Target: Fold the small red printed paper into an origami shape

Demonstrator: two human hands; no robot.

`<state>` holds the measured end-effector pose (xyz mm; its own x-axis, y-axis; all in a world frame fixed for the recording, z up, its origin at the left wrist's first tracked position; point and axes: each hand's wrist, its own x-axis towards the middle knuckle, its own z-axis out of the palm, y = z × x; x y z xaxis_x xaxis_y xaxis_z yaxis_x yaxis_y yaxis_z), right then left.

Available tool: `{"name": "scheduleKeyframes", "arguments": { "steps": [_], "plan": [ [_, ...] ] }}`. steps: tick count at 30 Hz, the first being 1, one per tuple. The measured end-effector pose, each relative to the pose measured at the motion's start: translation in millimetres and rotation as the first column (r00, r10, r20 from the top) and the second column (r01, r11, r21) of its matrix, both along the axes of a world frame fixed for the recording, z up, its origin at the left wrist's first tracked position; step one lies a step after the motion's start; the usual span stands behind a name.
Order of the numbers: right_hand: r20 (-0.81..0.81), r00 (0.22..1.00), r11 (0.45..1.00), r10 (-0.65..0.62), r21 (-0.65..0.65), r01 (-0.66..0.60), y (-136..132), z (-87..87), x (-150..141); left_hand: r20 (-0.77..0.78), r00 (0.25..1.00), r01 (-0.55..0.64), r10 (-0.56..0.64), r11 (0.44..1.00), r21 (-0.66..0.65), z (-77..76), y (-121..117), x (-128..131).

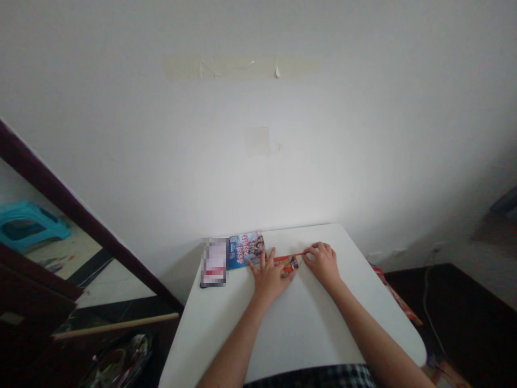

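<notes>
Head view: your left hand (267,277) lies spread over a red printed strip (294,264), which shows between its fingers and runs to your right hand (324,264), pinching the end. Just left of your left hand is a blue leaflet (241,251); beneath both hands, a white table (302,328).

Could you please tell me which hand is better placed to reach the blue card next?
Probably the left hand: it partly overlaps the blue card in view, while the right hand is farther off, at the red strip.
</notes>
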<state>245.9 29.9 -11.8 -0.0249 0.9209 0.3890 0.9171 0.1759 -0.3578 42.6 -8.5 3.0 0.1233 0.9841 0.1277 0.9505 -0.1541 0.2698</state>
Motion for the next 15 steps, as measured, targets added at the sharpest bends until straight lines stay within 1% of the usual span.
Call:
{"name": "scheduleKeyframes", "arguments": {
  "steps": [10, 15],
  "plan": [
    [0.037, 0.999, 1.0, -0.005, -0.01, 0.005, -3.1, -0.2, -2.4, -0.007, 1.0, 0.0, 0.0, 1.0, -0.012, 5.3, -1.8, 0.1],
    [0.036, 0.999, 1.0, 0.008, -0.022, -0.007, -5.5, 0.5, -2.2, 0.006, 1.0, -0.005, 0.005, 1.0, -0.016, 4.1, -1.5, 0.0]
  ]
}}
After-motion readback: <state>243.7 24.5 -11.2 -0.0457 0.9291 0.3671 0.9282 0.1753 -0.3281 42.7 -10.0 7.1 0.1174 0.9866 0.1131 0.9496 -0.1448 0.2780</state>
